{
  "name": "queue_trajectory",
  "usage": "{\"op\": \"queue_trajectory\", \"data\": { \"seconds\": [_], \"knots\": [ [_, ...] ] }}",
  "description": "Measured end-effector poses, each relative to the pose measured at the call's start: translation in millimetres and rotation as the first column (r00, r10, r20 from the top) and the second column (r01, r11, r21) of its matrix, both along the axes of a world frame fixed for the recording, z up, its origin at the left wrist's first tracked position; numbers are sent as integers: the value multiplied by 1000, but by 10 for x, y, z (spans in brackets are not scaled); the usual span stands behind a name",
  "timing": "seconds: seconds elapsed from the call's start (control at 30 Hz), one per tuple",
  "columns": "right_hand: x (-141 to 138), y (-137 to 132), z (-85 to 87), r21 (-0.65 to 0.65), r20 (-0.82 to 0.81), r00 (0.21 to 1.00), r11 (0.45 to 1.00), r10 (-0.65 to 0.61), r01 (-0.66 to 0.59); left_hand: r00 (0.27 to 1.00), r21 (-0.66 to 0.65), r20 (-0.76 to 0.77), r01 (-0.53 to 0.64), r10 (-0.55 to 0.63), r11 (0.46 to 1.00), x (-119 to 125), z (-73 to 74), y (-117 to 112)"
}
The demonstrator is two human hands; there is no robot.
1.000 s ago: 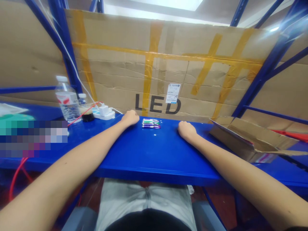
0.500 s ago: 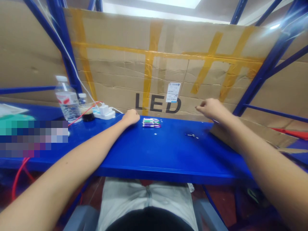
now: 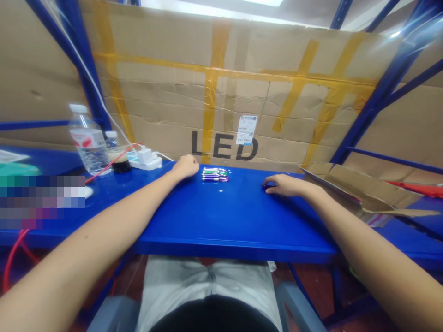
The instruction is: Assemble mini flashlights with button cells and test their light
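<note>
Small dark object [image 3: 265,187] lies between the right hand's [image 3: 286,185] curved thumb and fingers; grip undetermined. Left hand [image 3: 187,166] clenched beside pens [image 3: 214,174].

The right hand [image 3: 284,186], raised half a second ago, is now down at the blue table [image 3: 214,214], at three o'clock from the pens [image 3: 214,174], its fingers curled about a small dark object [image 3: 266,187]; whether they grip it is unclear. The forearm [image 3: 349,226] no longer hides the inside of the carton [image 3: 375,186].
</note>
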State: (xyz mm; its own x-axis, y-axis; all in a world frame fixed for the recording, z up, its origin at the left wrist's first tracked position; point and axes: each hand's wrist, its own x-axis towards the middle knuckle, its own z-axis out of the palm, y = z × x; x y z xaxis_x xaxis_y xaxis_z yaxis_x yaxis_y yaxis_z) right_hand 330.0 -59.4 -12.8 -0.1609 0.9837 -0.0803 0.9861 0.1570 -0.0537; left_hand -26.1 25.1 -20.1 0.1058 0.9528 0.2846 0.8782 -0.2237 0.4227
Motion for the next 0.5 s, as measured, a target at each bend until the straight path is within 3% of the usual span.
{"op": "queue_trajectory", "data": {
  "seconds": [0.13,0.27,0.37,0.5],
  "knots": [
    [-3,-25,15,17,-33,998,999,-51,52,1000,-16,5,-3,3,1000,-2,-7,16],
    [-27,-48,30,-103,-21,982,977,-188,185,1000,-18,2,4,-4,1000,-2,-1,6],
    [-51,-67,27,-94,24,988,983,-154,155,1000,-23,3,6,-6,1000,1,9,-11],
    [-100,-103,0,42,125,991,998,-54,49,1000,-24,5,8,-8,1000,2,19,-24]
  ]
}}
